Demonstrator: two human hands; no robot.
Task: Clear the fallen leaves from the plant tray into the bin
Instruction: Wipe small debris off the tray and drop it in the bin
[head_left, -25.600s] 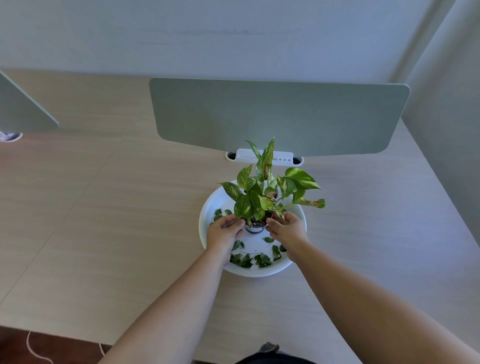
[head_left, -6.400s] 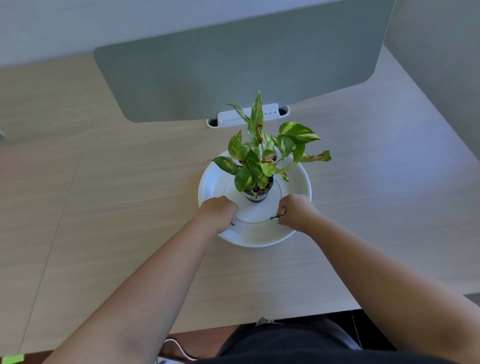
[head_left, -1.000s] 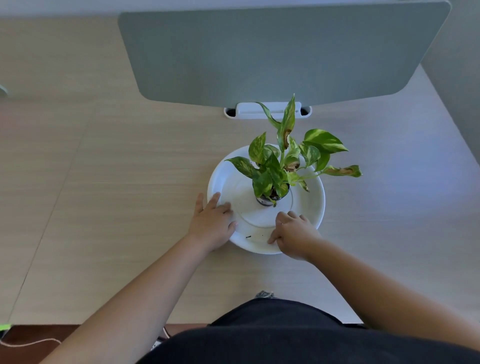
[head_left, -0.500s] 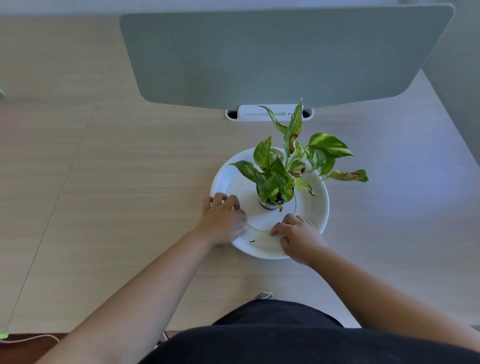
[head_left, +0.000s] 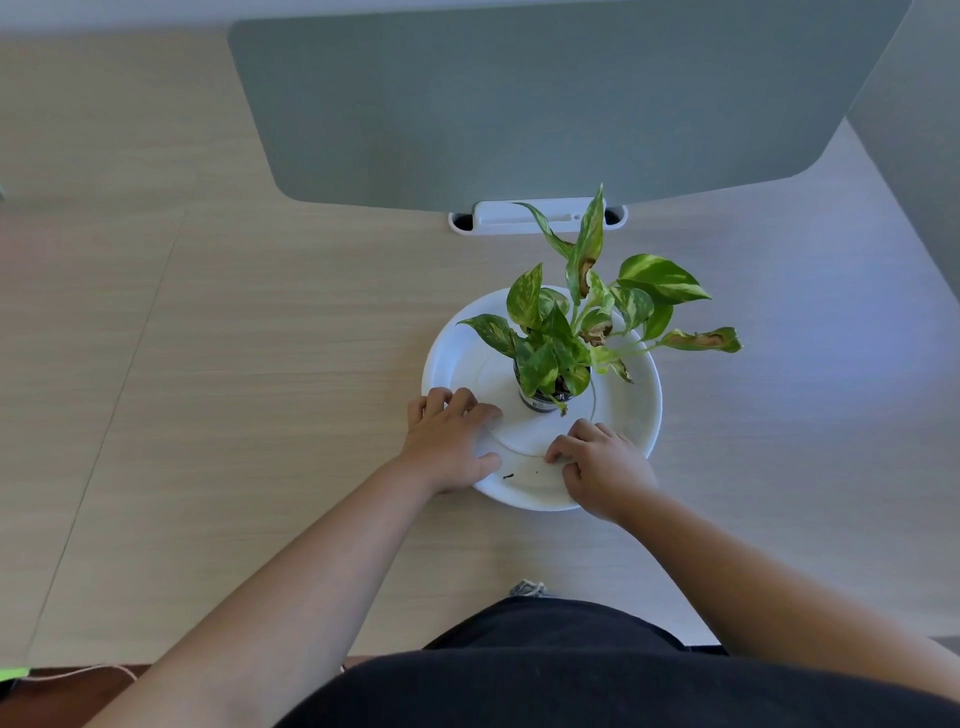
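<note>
Both hands are resting on the near rim of the white tray (head_left: 631, 410): the left hand (head_left: 451, 441) is lying loosely curled and empty, while the right hand (head_left: 602, 467) is curling its fingertips inward, possibly gathering the last dark crumbs (head_left: 508, 475) just beside them.

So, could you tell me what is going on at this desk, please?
A person is tidying a white tray that holds a small potted plant. Both hands rest on its near side, the left hand at the rim, the right hand beside it. Only a few dark specks lie on the tray. No bin is in view.
</note>
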